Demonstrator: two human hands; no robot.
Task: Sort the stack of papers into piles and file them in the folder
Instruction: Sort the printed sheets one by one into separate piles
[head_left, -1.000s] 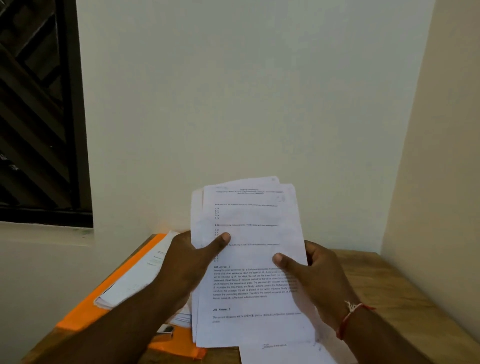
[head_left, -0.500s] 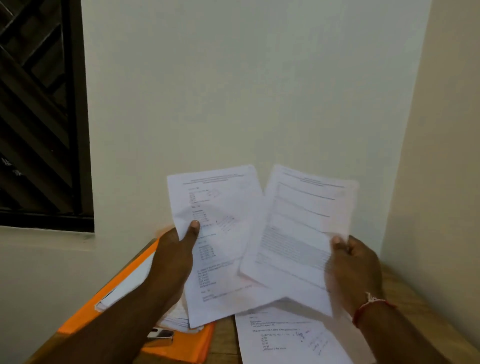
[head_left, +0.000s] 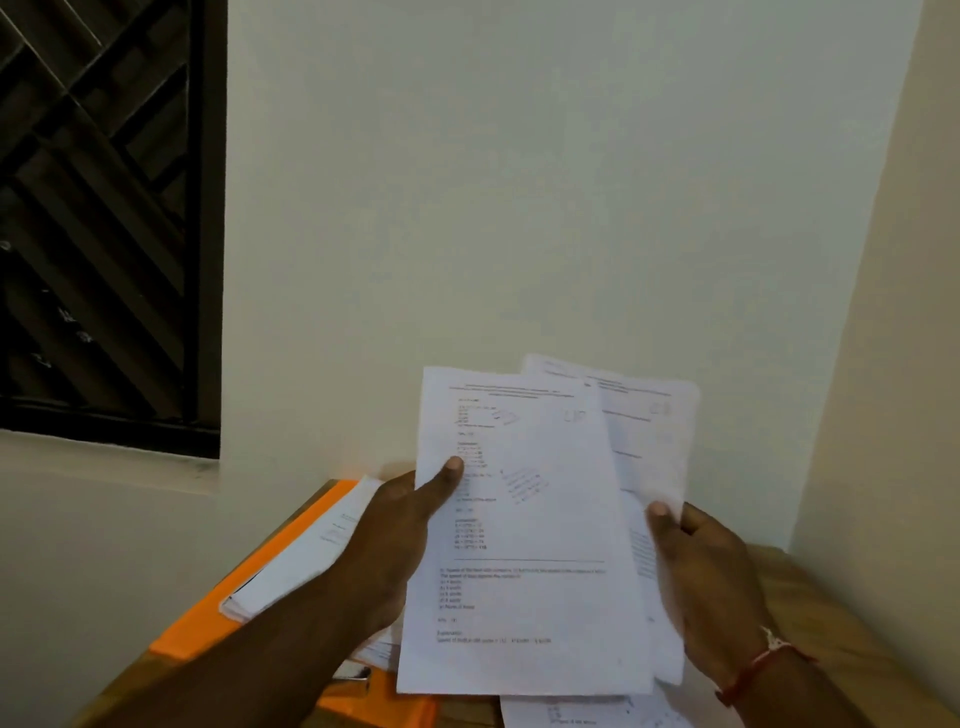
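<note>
Head view: above the desk (head_left: 815, 618), fingers of our left hand (head_left: 395, 535) clasp the front sheet (head_left: 530, 525), those of our right hand (head_left: 711, 577) pinch the rear sheet (head_left: 654, 431); the orange folder (head_left: 208, 629) lies along the desk's left edge.

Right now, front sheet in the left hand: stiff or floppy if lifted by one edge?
Likely floppy: the front sheet looks thin and is held only at its left edge by the left hand. Probably very light, as a thumb pinch carries it. It may slide on the back sheet in the right hand, since the two overlap.
</note>
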